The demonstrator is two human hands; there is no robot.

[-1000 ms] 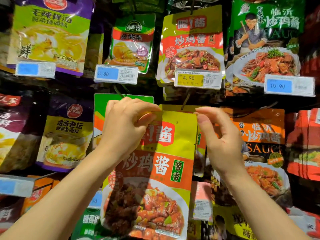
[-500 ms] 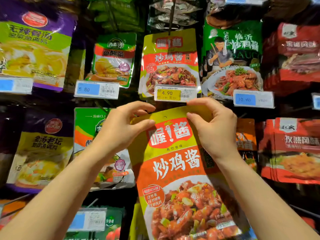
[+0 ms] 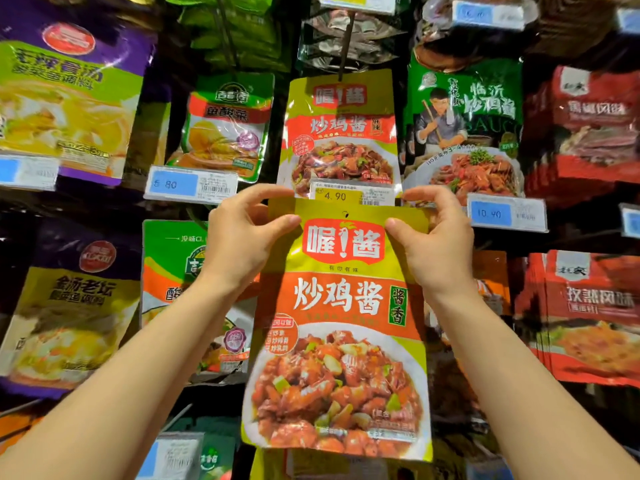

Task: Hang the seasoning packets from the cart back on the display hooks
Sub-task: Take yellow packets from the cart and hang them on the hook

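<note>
- Fingers of the left hand (image 3: 239, 237) curl over the top left corner of the seasoning packet (image 3: 341, 327), thumb on its front face and the other fingers arched over the top edge, pinching it.
- Further left, on the display, hang a purple and green packet (image 3: 69, 98) up high and a purple and yellow packet (image 3: 69, 306) below it, both blurred.
- Between them and the hands, a small green packet (image 3: 225, 126) hangs above a blue price tag (image 3: 190, 185) reading 5.80 (as far as I can read it).
- Behind the left wrist sits a green and orange packet (image 3: 169, 265), partly hidden by the arm.
- Held upright in front of the display, the seasoning packet is yellow-green and orange with a picture of a chicken dish; its small hanging hole (image 3: 345, 213) sits just under the top edge, and I cannot tell whether it is on a hook.
- Directly above it hangs a matching packet (image 3: 341, 133) on a display hook (image 3: 346, 43), with a yellow price tag (image 3: 349, 195) marked 4.90 just over the held packet's top edge.
- The right hand (image 3: 436, 244) mirrors the left, thumb on the front and fingers curled over the top right corner, pinching it.
- To the right hang a dark green packet (image 3: 464, 126), a blue tag (image 3: 502, 213) marked 10.90, and red packets (image 3: 588, 306) at the far edge.
</note>
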